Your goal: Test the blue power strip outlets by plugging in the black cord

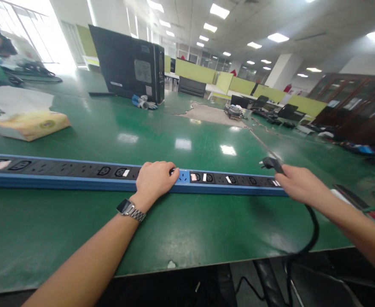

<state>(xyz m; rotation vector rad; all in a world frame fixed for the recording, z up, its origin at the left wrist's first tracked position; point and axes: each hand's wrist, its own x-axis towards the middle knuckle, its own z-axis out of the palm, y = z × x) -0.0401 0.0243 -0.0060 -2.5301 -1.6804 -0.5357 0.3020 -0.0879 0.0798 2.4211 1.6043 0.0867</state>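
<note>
The left hand (155, 181) lay palm-down, fingers together, across the long blue power strip (62, 174) on the green table (181, 221). The right hand (297, 184) apparently pinched a black plug (270, 163), its cable (312, 230) trailing off the table edge, just above the strip's right end.

You have one power strip (78, 172) across the frame's middle, one plug (270, 163) at right, one watch (130, 209) lower centre, one computer tower (128, 64) at top, one yellow packet (27, 124) at left, and two hands in view.
</note>
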